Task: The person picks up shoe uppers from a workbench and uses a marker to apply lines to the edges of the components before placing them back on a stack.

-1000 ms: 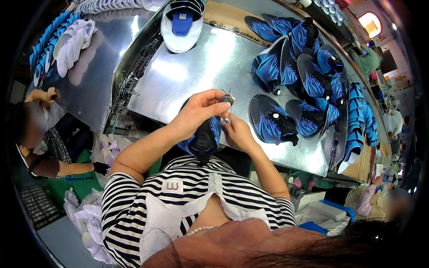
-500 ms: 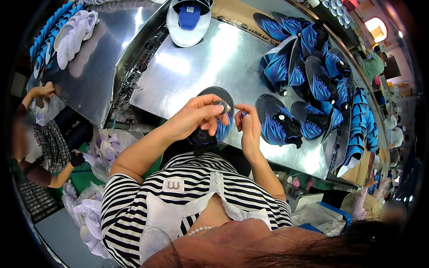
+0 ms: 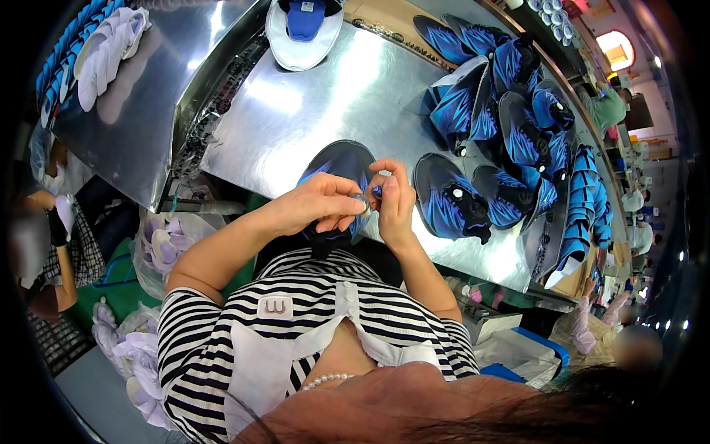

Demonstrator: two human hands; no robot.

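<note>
A black-and-blue shoe upper (image 3: 336,157) lies at the front edge of the metal table, partly hidden under my hands. My left hand (image 3: 319,206) is closed above it, thumb and fingers pinching a small round greyish piece (image 3: 362,203). Close by on the right, my right hand (image 3: 396,203) has curled fingers, with a small blue piece (image 3: 378,192) at the fingertips. Both pieces are too small to name. Just right of my right hand rests another black-and-blue upper (image 3: 452,196) bearing a white round disc.
Several more black-and-blue uppers (image 3: 521,133) are heaped on the metal table (image 3: 296,122) at the right. A white-and-blue upper (image 3: 303,37) lies at the far edge. White uppers (image 3: 111,55) sit on the left table; bags of pale pieces (image 3: 166,244) stand below. A co-worker's arm (image 3: 65,259) shows at left.
My hands have come closer together over the upper. My right fingers have curled in toward the left fingertips. The whole view has shifted slightly, and the co-worker's arms at left have moved.
</note>
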